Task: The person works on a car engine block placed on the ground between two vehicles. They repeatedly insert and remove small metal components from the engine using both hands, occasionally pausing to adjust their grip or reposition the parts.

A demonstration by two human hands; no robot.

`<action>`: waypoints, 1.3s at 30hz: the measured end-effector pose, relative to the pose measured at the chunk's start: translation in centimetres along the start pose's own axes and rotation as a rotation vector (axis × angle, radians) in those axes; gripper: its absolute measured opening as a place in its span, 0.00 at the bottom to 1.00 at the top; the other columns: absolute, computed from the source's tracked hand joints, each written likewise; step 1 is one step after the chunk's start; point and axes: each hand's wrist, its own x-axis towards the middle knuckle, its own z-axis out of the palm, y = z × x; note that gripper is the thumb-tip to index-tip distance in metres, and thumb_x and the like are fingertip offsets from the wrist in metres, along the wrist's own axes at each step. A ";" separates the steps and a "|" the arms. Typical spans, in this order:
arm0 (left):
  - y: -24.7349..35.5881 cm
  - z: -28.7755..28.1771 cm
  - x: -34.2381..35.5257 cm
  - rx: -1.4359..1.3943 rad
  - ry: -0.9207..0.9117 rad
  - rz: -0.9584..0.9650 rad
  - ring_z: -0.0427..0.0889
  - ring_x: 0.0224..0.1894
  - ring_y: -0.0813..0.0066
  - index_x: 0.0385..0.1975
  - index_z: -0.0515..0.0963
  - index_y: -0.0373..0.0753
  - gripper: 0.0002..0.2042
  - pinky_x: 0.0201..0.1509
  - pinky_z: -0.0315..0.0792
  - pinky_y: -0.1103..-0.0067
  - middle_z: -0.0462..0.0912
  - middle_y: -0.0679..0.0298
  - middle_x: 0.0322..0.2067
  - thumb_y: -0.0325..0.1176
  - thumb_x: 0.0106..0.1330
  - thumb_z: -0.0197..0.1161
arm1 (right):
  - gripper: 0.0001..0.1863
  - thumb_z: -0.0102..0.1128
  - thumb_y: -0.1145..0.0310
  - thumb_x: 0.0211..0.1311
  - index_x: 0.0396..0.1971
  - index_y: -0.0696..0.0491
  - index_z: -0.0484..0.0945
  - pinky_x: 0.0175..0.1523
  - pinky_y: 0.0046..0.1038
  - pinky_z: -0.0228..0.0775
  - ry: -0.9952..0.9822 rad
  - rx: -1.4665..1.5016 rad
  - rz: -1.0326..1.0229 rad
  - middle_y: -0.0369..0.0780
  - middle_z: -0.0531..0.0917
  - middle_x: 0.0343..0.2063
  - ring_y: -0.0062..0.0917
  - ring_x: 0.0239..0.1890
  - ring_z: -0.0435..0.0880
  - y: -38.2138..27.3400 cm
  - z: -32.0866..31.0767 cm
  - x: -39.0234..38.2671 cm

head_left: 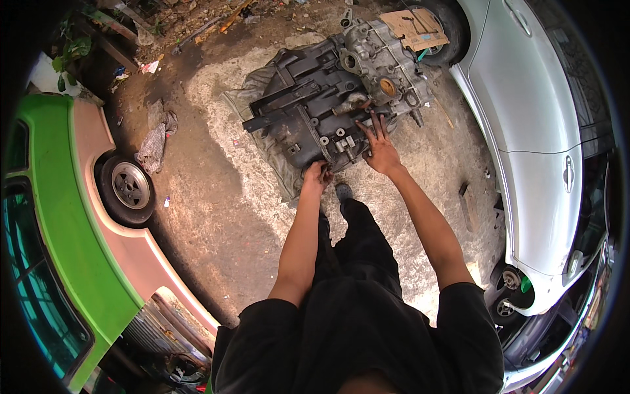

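Ahead, against both hands [317,175] [382,155], lies an engine [331,98].

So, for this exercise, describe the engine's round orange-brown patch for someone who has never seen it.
Between the green vehicle and the silver car, find the engine. On its pale grey metal end, look just beyond the right hand. The round orange-brown patch stands out by its warm colour from the duller ring to its upper left.

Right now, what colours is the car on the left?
The left car is green and pinkish-tan, clearest in the head view.
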 end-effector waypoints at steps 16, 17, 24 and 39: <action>-5.4 0.5 -0.9 0.000 0.046 0.431 0.79 0.34 0.73 0.40 0.77 0.41 0.03 0.36 0.77 0.71 0.80 0.66 0.35 0.27 0.71 0.63 | 0.55 0.71 0.71 0.51 0.77 0.28 0.51 0.79 0.49 0.52 0.054 0.052 -0.028 0.44 0.36 0.80 0.53 0.80 0.34 0.0 0.4 0.0; -6.1 0.1 -0.5 -0.004 0.011 0.514 0.78 0.35 0.74 0.40 0.77 0.41 0.03 0.38 0.76 0.73 0.80 0.67 0.35 0.26 0.71 0.63 | 0.54 0.71 0.71 0.51 0.77 0.28 0.51 0.79 0.49 0.52 0.048 0.050 -0.021 0.44 0.37 0.80 0.53 0.80 0.34 0.0 0.4 -0.1; -8.1 -1.2 3.2 -0.150 -0.191 0.786 0.78 0.38 0.78 0.40 0.77 0.43 0.11 0.43 0.72 0.77 0.80 0.70 0.35 0.27 0.65 0.73 | 0.54 0.70 0.72 0.51 0.77 0.28 0.52 0.78 0.49 0.55 0.098 0.099 -0.067 0.45 0.38 0.80 0.54 0.80 0.35 0.1 0.4 -0.3; -4.2 -2.7 -0.5 -0.111 -0.239 0.320 0.78 0.37 0.68 0.48 0.73 0.38 0.08 0.37 0.78 0.67 0.79 0.60 0.36 0.27 0.74 0.60 | 0.55 0.70 0.71 0.50 0.77 0.28 0.51 0.79 0.50 0.53 0.049 0.041 -0.049 0.44 0.37 0.80 0.53 0.80 0.33 0.1 0.3 -0.2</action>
